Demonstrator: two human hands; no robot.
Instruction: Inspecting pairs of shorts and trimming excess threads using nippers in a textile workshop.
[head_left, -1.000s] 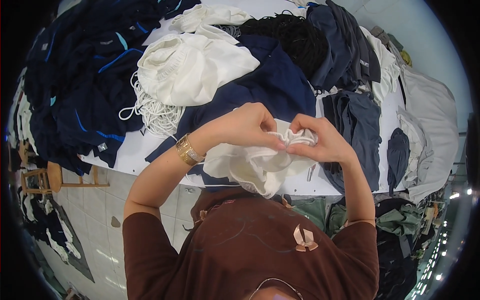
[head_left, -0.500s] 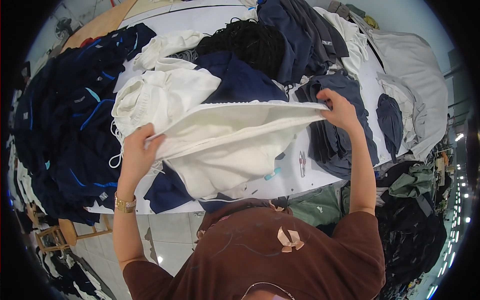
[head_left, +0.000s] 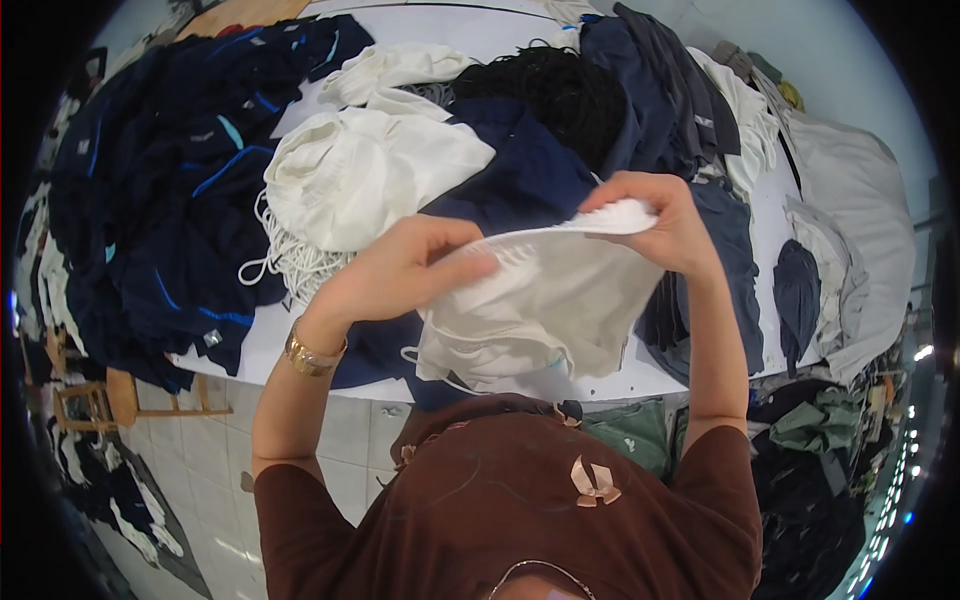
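A white garment (head_left: 545, 300) with a gathered elastic waistband hangs between my two hands over the front of the table. My left hand (head_left: 405, 265) pinches one end of the waistband between thumb and fingers. At the other end, my right hand (head_left: 655, 222) grips a bunched part of the band, thumb underneath and fingers over it. A thin white cord loops from the garment's lower left side. Beyond my left hand lies another white garment (head_left: 370, 175), with a heap of white drawstrings (head_left: 305, 262) beside it. Navy cloth (head_left: 510, 165) lies just behind the held garment.
Navy garments with blue trim (head_left: 150, 220) are heaped at the left. Black cords (head_left: 545, 95) and dark grey garments (head_left: 655, 90) lie at the back. Folded dark garments (head_left: 725, 290) sit by my right forearm. A wooden stool (head_left: 122, 398) stands at lower left.
My hands have come closer together, the left moving right, so the stretched opening is now a shorter, gathered band. The view has shifted, and the thread snips seen on the table before are now hidden.
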